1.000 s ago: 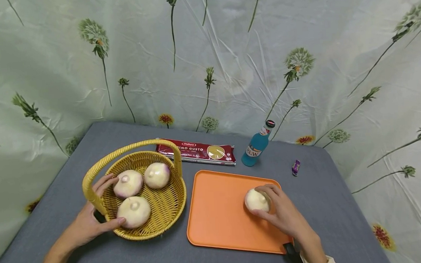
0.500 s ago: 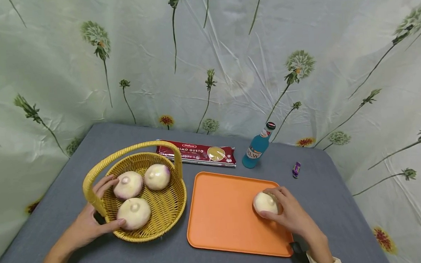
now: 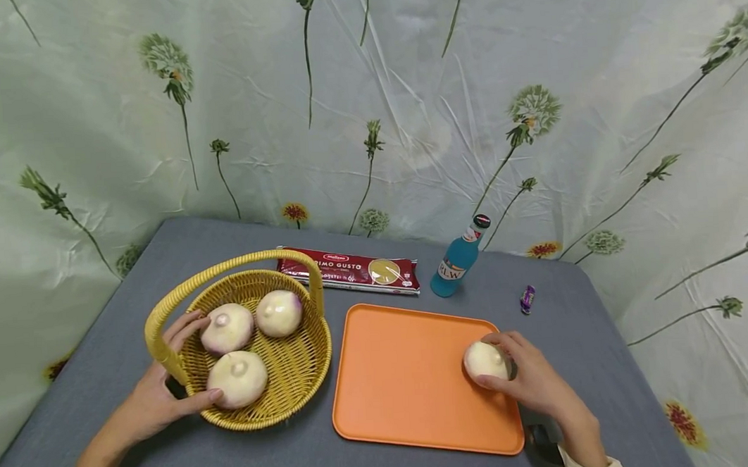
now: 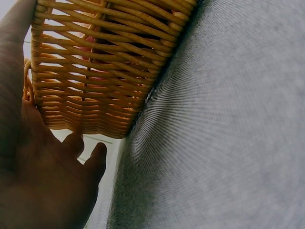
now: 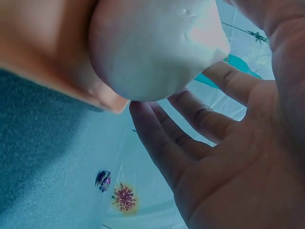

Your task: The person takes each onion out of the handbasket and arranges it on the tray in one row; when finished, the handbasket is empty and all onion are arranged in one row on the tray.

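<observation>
A pale turnip (image 3: 486, 361) is on the right part of the orange tray (image 3: 407, 380). My right hand (image 3: 530, 373) grips it from the right, thumb on the near side and fingers on the far side. The right wrist view shows the turnip (image 5: 155, 47) close up against the fingertips. At the left, my left hand (image 3: 157, 396) holds the yellow wicker basket (image 3: 299, 371) at its left rim, thumb and fingers reaching inside. Three white and purple turnips (image 3: 238, 379) lie in the basket. From the left wrist, the basket's woven wall (image 4: 95, 71) stands beside the hand (image 4: 52, 167).
Behind the tray lies a red spaghetti packet (image 3: 357, 269), partly behind the basket handle (image 3: 223, 269). A blue bottle (image 3: 456, 261) stands to its right. A small purple wrapped candy (image 3: 527, 299) lies farther right. A floral curtain (image 3: 366, 86) hangs behind the grey table (image 3: 184, 236).
My right hand has moved the turnip to the right across the tray, toward its right edge. The left hand and basket have stayed in place.
</observation>
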{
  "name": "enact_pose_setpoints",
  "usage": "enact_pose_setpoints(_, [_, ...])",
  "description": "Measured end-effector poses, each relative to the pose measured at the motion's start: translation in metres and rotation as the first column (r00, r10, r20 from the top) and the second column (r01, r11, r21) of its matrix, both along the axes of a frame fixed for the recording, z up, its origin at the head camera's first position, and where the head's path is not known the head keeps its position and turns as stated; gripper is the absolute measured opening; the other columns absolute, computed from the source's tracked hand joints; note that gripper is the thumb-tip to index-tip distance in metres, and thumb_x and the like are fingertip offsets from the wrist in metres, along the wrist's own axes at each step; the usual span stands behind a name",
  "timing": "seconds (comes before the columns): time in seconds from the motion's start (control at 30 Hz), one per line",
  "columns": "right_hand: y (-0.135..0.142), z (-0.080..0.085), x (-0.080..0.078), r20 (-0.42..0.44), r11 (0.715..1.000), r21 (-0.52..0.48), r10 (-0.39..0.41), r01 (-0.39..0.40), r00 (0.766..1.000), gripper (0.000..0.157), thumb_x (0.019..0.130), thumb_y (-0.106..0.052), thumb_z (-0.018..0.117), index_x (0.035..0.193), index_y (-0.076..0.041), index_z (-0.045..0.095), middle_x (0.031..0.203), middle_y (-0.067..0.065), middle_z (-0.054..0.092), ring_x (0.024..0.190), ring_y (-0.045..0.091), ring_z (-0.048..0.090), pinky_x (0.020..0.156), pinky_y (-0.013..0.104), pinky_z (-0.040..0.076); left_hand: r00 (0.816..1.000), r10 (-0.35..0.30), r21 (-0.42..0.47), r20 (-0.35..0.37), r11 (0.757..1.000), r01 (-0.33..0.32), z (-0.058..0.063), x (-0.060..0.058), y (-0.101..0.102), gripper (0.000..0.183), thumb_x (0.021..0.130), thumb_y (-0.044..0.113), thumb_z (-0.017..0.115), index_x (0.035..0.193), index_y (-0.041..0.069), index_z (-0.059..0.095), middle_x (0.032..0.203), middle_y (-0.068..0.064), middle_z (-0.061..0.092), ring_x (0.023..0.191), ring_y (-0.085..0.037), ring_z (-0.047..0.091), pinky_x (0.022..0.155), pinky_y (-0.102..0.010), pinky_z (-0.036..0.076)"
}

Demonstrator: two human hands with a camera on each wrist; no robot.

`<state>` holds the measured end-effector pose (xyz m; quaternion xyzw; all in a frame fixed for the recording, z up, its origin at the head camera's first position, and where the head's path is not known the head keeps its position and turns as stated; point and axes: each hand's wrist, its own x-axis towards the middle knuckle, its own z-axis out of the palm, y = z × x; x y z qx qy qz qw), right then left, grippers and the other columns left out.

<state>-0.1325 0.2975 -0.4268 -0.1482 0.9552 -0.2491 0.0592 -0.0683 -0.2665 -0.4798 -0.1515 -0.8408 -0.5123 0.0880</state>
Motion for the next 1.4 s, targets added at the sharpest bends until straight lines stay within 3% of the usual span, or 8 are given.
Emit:
enact_pose_setpoints(0.43, [0.0066, 0.0063, 0.0017, 0.023, 1.000, 0.018, -0.002, 0.001, 1.000, 0.056, 0.081, -0.043, 0.082, 0.124, -0.013, 0.061, 0.119, 0.011, 0.059, 0.099, 0.025, 0.058, 0.079, 0.043, 0.052, 1.000, 0.003, -0.001, -0.011, 1.000, -0.003, -0.0018, -0.0004, -0.0008, 0.101, 0.068, -0.001, 0.085, 0.154, 0.009, 0.034, 0.163, -0.014, 0.015, 0.151, -0.006, 0.008, 0.106, -0.005, 0.012])
enact_pose_setpoints(0.87, [0.0076, 0.0057, 0.0015, -0.015, 0.999, 0.031, 0.013, -0.013, 1.000, 0.057, 0.081, -0.043, 0.083, 0.124, -0.013, 0.062, 0.113, 0.006, 0.059, 0.097, 0.021, 0.054, 0.079, 0.042, 0.050, 1.000, 0.004, -0.002, -0.013, 1.000, -0.004, -0.0015, -0.0006, -0.0007, 0.101, 0.068, -0.001, 0.085, 0.154, 0.009, 0.034, 0.163, -0.014, 0.014, 0.150, -0.005, 0.007, 0.106, -0.005, 0.012])
enact_pose_setpoints(1.17, [0.0051, 0.0051, 0.0035, -0.079, 0.998, 0.051, 0.036, -0.032, 0.996, 0.060, 0.081, -0.043, 0.082, 0.129, -0.011, 0.062, 0.123, 0.011, 0.057, 0.115, 0.036, 0.054, 0.090, 0.062, 0.047, 1.000, 0.006, 0.000, -0.003, 1.000, -0.006, -0.0014, 0.0003, -0.0006, 0.101, 0.069, 0.001, 0.085, 0.155, 0.012, 0.033, 0.164, -0.014, 0.014, 0.152, -0.006, 0.005, 0.106, -0.008, 0.010])
enact_pose_setpoints(1.4, [-0.0011, 0.0068, 0.0064, -0.111, 0.998, 0.043, 0.045, -0.041, 0.993, 0.056, 0.084, -0.039, 0.080, 0.129, -0.012, 0.063, 0.127, 0.009, 0.056, 0.121, 0.037, 0.049, 0.093, 0.064, 0.043, 1.000, -0.002, 0.012, 0.003, 1.000, 0.002, -0.0007, -0.0008, -0.0004, 0.102, 0.068, 0.000, 0.085, 0.155, 0.010, 0.033, 0.162, -0.014, 0.016, 0.152, -0.008, 0.005, 0.106, -0.006, 0.012])
